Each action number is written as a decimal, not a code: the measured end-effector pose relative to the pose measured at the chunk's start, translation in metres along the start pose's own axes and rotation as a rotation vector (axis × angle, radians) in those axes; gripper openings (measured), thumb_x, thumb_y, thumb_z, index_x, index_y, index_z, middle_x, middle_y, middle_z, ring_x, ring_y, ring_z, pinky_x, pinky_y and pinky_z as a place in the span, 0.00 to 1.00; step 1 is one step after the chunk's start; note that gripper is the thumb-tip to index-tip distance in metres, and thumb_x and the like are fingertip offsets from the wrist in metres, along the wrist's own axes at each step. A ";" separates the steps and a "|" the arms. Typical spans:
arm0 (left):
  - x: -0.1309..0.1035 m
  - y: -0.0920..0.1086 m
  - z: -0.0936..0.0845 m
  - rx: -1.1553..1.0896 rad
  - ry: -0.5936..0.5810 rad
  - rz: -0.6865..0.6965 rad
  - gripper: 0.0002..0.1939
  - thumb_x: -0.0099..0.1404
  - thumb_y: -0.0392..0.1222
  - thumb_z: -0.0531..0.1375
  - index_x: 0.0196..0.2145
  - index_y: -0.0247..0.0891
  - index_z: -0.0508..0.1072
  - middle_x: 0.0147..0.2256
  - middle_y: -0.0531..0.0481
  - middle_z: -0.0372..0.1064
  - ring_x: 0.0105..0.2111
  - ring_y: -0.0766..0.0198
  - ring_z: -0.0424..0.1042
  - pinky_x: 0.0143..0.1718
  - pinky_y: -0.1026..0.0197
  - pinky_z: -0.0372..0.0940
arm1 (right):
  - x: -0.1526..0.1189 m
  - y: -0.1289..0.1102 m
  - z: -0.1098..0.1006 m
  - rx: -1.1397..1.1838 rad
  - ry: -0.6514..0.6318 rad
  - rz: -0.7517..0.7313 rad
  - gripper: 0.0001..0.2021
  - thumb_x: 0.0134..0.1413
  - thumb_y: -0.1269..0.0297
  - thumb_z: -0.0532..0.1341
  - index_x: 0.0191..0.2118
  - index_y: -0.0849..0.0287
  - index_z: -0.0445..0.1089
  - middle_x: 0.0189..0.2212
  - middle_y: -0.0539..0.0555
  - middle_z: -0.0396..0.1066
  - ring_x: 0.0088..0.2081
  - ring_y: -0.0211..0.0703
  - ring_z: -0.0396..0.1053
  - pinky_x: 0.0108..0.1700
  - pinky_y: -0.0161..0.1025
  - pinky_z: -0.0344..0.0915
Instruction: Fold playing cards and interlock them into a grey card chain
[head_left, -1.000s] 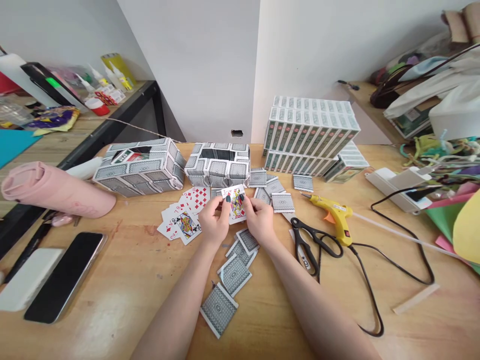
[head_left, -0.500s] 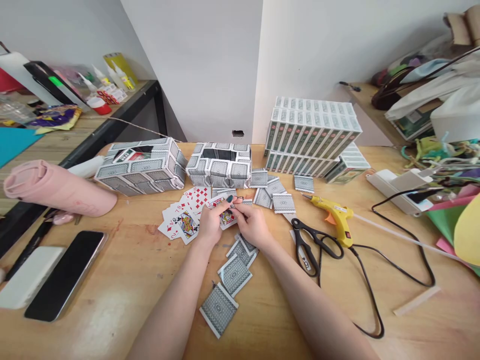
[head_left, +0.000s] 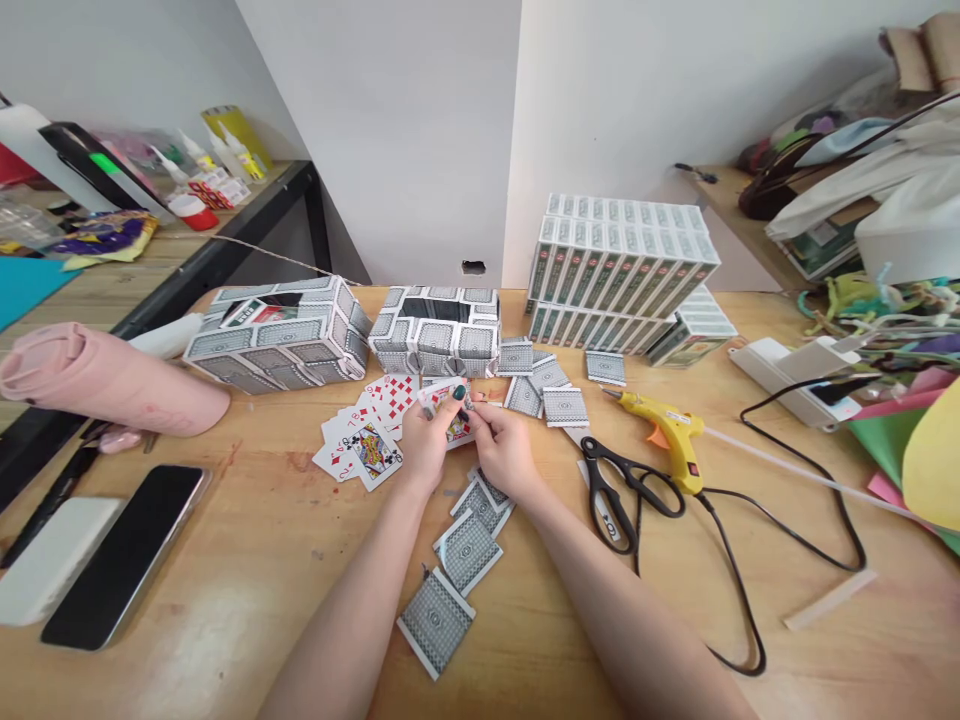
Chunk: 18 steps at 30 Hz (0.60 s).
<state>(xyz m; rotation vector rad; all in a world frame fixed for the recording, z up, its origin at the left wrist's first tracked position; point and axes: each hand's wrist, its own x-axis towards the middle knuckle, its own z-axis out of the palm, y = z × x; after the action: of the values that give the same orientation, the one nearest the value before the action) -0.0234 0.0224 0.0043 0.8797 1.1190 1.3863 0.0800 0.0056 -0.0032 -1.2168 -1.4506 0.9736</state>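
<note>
Both hands meet at the middle of the wooden table over a face-up playing card (head_left: pixel 459 430). My left hand (head_left: pixel 426 440) is closed on the card, its dark-nailed thumb on top. My right hand (head_left: pixel 504 448) pinches the card's right side, its fingertips close to the left ones. Several face-up cards (head_left: pixel 377 455) fan out to the left of my left hand. Cards with folded edges lie back up below the hands (head_left: pixel 469 550) and behind them to the right (head_left: pixel 566 407). Two boxes covered in cards (head_left: pixel 281 335), (head_left: pixel 437 335) stand behind.
Black scissors (head_left: pixel 626 480) and a yellow glue gun (head_left: pixel 679 440) with its cord lie on the right. Card packs (head_left: pixel 619 265) are stacked at the back right, near a white power strip (head_left: pixel 795 385). A phone (head_left: pixel 124 555) and pink roll (head_left: pixel 112 385) are on the left.
The card between my hands has shifted and tilted, and my left thumb has moved slightly. The whole view has slid a little to the left.
</note>
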 end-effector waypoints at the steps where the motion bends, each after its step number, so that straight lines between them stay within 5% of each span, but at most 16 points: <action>1: 0.000 -0.001 -0.001 0.016 -0.008 0.047 0.17 0.55 0.47 0.62 0.40 0.36 0.74 0.36 0.45 0.75 0.41 0.58 0.73 0.44 0.56 0.66 | 0.001 0.000 -0.001 0.060 0.012 0.022 0.13 0.57 0.61 0.51 0.25 0.59 0.66 0.22 0.51 0.64 0.25 0.39 0.60 0.29 0.35 0.57; 5: 0.002 -0.002 -0.007 0.123 0.022 0.209 0.17 0.57 0.45 0.61 0.43 0.38 0.74 0.42 0.46 0.73 0.44 0.59 0.71 0.45 0.60 0.65 | 0.004 -0.001 -0.004 0.253 0.059 0.090 0.14 0.55 0.61 0.53 0.45 0.60 0.68 0.26 0.52 0.66 0.27 0.40 0.63 0.30 0.36 0.61; 8: 0.003 -0.002 -0.010 0.228 0.048 0.241 0.16 0.56 0.41 0.61 0.43 0.38 0.74 0.39 0.47 0.73 0.39 0.62 0.71 0.40 0.63 0.65 | 0.004 -0.002 -0.005 0.290 0.049 0.116 0.23 0.54 0.61 0.54 0.56 0.59 0.60 0.18 0.46 0.58 0.19 0.36 0.54 0.22 0.34 0.54; 13: 0.003 -0.003 -0.012 0.293 0.103 0.248 0.21 0.56 0.39 0.61 0.49 0.38 0.71 0.30 0.50 0.72 0.28 0.69 0.68 0.30 0.67 0.64 | 0.003 -0.003 -0.007 0.304 0.018 0.109 0.27 0.54 0.62 0.54 0.60 0.58 0.55 0.16 0.44 0.51 0.18 0.35 0.47 0.20 0.34 0.48; 18: 0.002 -0.004 -0.013 0.340 0.133 0.251 0.20 0.56 0.41 0.61 0.48 0.38 0.73 0.35 0.47 0.73 0.29 0.67 0.69 0.30 0.67 0.65 | 0.005 -0.005 -0.009 0.348 0.021 0.140 0.28 0.53 0.61 0.55 0.61 0.59 0.55 0.16 0.43 0.49 0.18 0.35 0.46 0.20 0.34 0.47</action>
<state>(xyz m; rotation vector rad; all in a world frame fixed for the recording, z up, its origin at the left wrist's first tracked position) -0.0345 0.0224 -0.0029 1.2187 1.4108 1.4988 0.0873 0.0095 0.0046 -1.0751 -1.1316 1.2460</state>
